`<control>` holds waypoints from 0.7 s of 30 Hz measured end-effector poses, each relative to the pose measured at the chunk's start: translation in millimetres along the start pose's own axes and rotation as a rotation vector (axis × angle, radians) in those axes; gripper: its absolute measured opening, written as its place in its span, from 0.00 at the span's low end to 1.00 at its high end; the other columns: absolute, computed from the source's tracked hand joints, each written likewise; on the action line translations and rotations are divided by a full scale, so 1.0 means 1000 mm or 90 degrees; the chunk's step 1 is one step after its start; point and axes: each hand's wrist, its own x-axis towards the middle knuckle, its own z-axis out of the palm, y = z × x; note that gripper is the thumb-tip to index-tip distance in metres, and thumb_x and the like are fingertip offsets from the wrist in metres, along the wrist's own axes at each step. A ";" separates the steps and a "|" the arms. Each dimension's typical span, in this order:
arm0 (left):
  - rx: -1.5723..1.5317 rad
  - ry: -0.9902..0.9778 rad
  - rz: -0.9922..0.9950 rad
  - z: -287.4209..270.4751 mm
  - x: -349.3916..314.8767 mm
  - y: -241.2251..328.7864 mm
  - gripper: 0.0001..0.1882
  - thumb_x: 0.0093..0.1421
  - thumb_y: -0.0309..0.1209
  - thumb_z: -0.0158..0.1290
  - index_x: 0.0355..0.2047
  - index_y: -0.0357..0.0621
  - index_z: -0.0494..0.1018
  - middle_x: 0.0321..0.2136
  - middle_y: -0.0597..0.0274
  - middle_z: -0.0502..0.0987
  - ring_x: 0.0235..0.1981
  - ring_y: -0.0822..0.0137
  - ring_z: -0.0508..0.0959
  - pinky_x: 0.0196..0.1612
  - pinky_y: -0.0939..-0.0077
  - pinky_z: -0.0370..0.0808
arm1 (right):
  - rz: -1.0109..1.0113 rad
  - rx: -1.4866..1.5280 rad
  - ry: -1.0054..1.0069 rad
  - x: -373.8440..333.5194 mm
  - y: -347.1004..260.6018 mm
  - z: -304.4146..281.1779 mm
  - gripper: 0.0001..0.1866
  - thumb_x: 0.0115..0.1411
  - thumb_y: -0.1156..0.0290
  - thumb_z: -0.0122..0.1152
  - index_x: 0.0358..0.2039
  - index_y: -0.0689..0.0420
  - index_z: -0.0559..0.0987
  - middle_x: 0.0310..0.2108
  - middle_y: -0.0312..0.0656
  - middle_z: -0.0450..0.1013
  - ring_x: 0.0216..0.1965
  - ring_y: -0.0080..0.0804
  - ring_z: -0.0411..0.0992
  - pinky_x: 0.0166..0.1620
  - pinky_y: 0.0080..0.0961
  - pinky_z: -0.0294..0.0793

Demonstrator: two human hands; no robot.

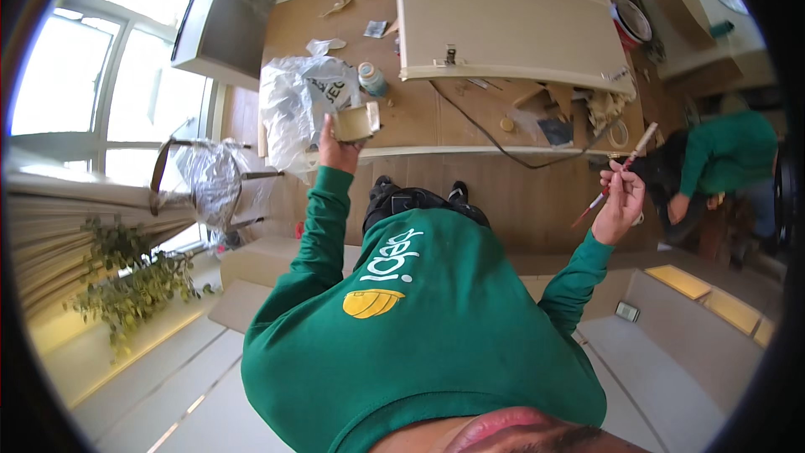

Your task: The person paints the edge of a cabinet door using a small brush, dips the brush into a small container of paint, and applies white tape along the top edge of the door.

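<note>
My left hand [337, 153] is closed on a small, pale yellow box-like container [358, 122], holding it over the near edge of the table; its contents cannot be made out. Beside it are a crumpled clear plastic bag [289, 101] and a bottle [371, 79] with a pale label. Off to the right, my right hand [619, 204] pinches a slim brush-like stick [601, 195], pale at its upper end and red toward its pointed lower end. A cream cabinet door [507, 25] with metal hinges [450, 55] lies across the far side of the table.
Brown cardboard [402, 122] covers the tabletop, and a dark cable [478, 126] runs over its near edge. A plastic-wrapped chair [218, 180] stands left. A co-worker in a green top [729, 147] crouches at right. A bucket [633, 21] sits beyond the door.
</note>
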 end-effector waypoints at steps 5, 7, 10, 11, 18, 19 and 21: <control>-0.014 0.018 0.100 -0.015 0.070 0.093 0.26 0.70 0.51 0.44 0.58 0.47 0.69 0.54 0.56 0.76 0.54 0.56 0.77 0.57 0.52 0.75 | 0.049 0.020 -0.235 0.030 -0.017 0.106 0.26 0.67 0.77 0.57 0.63 0.63 0.64 0.46 0.48 0.79 0.39 0.24 0.76 0.42 0.19 0.75; 0.000 0.017 0.111 -0.019 0.118 0.121 0.28 0.70 0.52 0.43 0.60 0.46 0.68 0.56 0.55 0.74 0.56 0.55 0.75 0.58 0.51 0.73 | 0.064 0.044 -0.310 0.034 -0.019 0.158 0.22 0.67 0.76 0.57 0.60 0.64 0.70 0.46 0.46 0.79 0.41 0.24 0.76 0.42 0.19 0.76; 0.003 0.044 0.092 -0.019 0.193 0.155 0.31 0.70 0.54 0.41 0.62 0.45 0.66 0.59 0.51 0.72 0.59 0.53 0.73 0.60 0.50 0.72 | 0.097 0.077 -0.395 0.034 -0.024 0.244 0.18 0.67 0.76 0.58 0.56 0.66 0.74 0.46 0.45 0.79 0.43 0.24 0.76 0.45 0.20 0.77; -0.012 0.039 0.068 -0.025 0.224 0.166 0.30 0.70 0.54 0.42 0.62 0.46 0.66 0.58 0.52 0.72 0.58 0.53 0.74 0.59 0.50 0.72 | 0.066 0.083 -0.411 0.033 -0.024 0.279 0.17 0.67 0.75 0.58 0.55 0.66 0.75 0.46 0.44 0.79 0.44 0.24 0.76 0.46 0.20 0.76; 0.166 0.188 0.008 -0.053 0.389 0.184 0.32 0.67 0.58 0.49 0.60 0.49 0.66 0.51 0.55 0.76 0.48 0.53 0.80 0.51 0.50 0.78 | -0.075 -0.167 -0.582 0.069 0.016 0.503 0.12 0.61 0.75 0.62 0.45 0.62 0.82 0.36 0.41 0.80 0.34 0.24 0.76 0.39 0.23 0.75; 0.174 0.192 0.004 -0.056 0.404 0.178 0.32 0.66 0.58 0.49 0.58 0.46 0.69 0.50 0.53 0.77 0.47 0.52 0.80 0.50 0.50 0.78 | -0.107 -0.203 -0.590 0.073 0.035 0.531 0.12 0.59 0.75 0.63 0.44 0.61 0.82 0.34 0.41 0.78 0.33 0.28 0.76 0.39 0.25 0.75; 0.196 0.192 -0.008 -0.058 0.429 0.163 0.33 0.66 0.58 0.48 0.55 0.42 0.73 0.48 0.49 0.79 0.46 0.48 0.81 0.49 0.51 0.78 | -0.125 -0.265 -0.597 0.081 0.086 0.576 0.12 0.56 0.75 0.65 0.42 0.58 0.83 0.32 0.43 0.76 0.32 0.33 0.76 0.40 0.28 0.77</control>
